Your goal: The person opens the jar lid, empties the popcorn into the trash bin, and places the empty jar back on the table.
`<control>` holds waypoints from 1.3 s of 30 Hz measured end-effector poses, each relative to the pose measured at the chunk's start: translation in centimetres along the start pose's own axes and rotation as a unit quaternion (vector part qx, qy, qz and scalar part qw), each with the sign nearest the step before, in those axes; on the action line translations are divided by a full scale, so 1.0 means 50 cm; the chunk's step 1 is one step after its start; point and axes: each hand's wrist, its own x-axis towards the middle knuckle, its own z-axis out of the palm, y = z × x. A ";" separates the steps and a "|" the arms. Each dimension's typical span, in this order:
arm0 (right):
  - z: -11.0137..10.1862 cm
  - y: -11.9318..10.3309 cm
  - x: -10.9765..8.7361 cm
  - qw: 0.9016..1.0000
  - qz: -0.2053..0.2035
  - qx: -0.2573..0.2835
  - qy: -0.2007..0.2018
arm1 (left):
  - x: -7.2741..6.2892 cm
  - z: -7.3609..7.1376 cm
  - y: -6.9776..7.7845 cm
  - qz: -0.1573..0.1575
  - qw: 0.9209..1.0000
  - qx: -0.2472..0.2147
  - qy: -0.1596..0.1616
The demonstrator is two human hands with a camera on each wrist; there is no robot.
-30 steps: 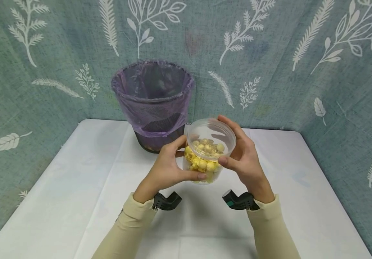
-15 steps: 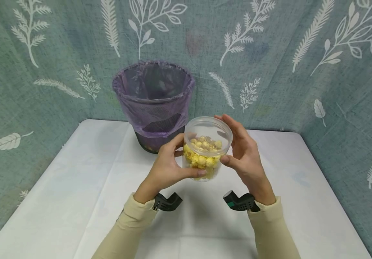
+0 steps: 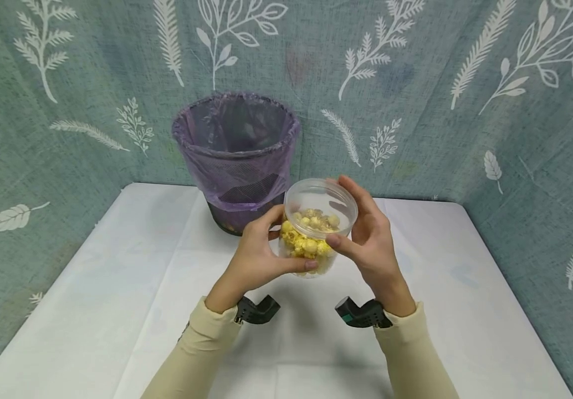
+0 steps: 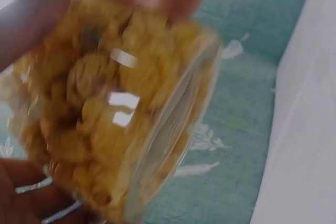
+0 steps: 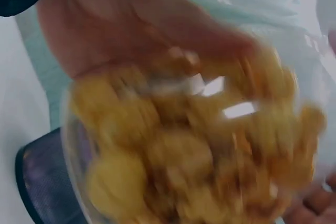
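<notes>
A clear round plastic jar (image 3: 316, 235) filled partly with yellow popcorn (image 3: 306, 244) is held above the table, its top tipped slightly toward me. My left hand (image 3: 256, 252) grips the lower body, thumb across the near side and fingers round the far left. At the top right, my right hand (image 3: 373, 238) holds the rim, with the thumb on its near edge and fingers curving behind. Popcorn (image 4: 79, 98) fills the left wrist view through the jar wall. In the right wrist view, the popcorn (image 5: 184, 171) is blurred below the right palm. Some fingertips hide behind the jar.
Behind and left of the jar stands a dark mesh bin (image 3: 251, 191) lined with a purple bag (image 3: 236, 152). A white cloth covers the table (image 3: 117, 288). Green leaf-printed fabric (image 3: 416, 127) hangs around the back and sides.
The jar has shifted slightly left and up. My right hand loosened a little at the rim, then moved left, its thumb sliding along the near edge. The left hand keeps its grip.
</notes>
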 end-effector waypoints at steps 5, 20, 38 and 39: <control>-0.021 -0.011 -0.002 0.996 0.018 0.058 -0.072 | -0.001 -0.019 0.005 0.008 0.996 -0.046 -0.079; 0.010 0.012 0.002 0.992 -0.038 -0.111 0.042 | 0.002 0.008 -0.004 0.010 0.990 0.118 0.076; 0.028 0.020 -0.001 0.989 0.001 -0.132 0.073 | 0.004 0.014 -0.013 -0.004 0.987 0.136 0.083; 0.023 0.019 0.000 0.992 0.001 -0.108 0.061 | 0.003 0.009 -0.013 0.000 0.992 0.107 0.067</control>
